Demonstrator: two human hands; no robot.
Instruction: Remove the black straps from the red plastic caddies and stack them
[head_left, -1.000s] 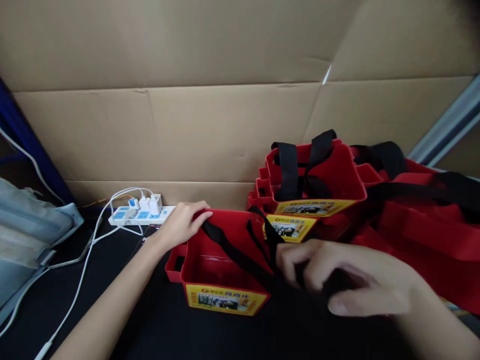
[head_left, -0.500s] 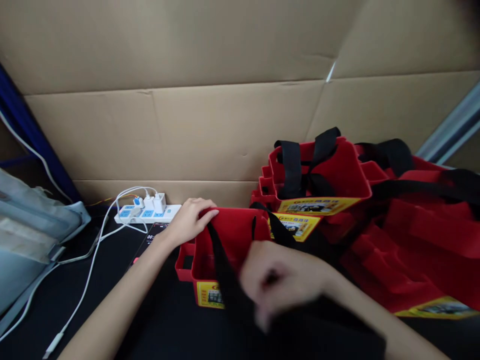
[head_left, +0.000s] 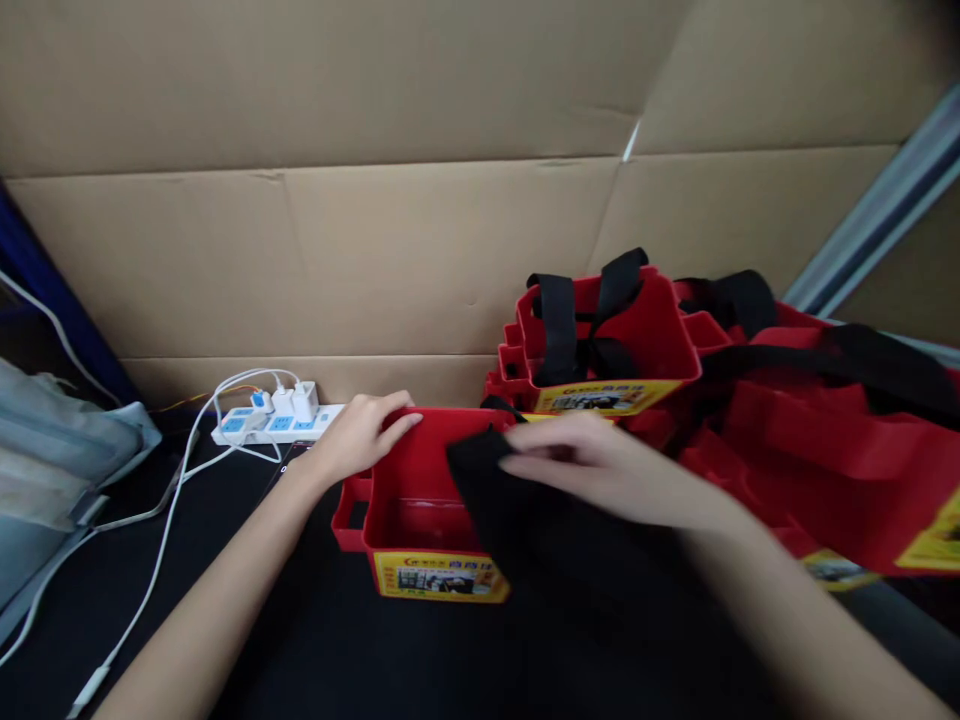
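A red plastic box (head_left: 429, 518) with a small side pocket and a yellow front label stands on the black tabletop. My left hand (head_left: 369, 432) grips its back left rim, thumb on the near side. My right hand (head_left: 589, 462), slightly blurred, pinches a wide black strap (head_left: 484, 490) above the box's right side. The strap's end hangs over the box opening, and the rest drops toward me, merging with the dark surface. How the strap joins the box is hidden behind my hand.
More red boxes (head_left: 667, 325) with black straps are stacked at the right, against a cardboard wall (head_left: 390, 260). A white power strip (head_left: 281, 425) with plugs and a white cable (head_left: 161, 545) lies at the left. A phone (head_left: 289, 460) is partly behind my left wrist.
My right hand has lifted and pulled the strap out from across the box front to its right side, uncovering the label. My left hand stays on the rim. The view shifted slightly.
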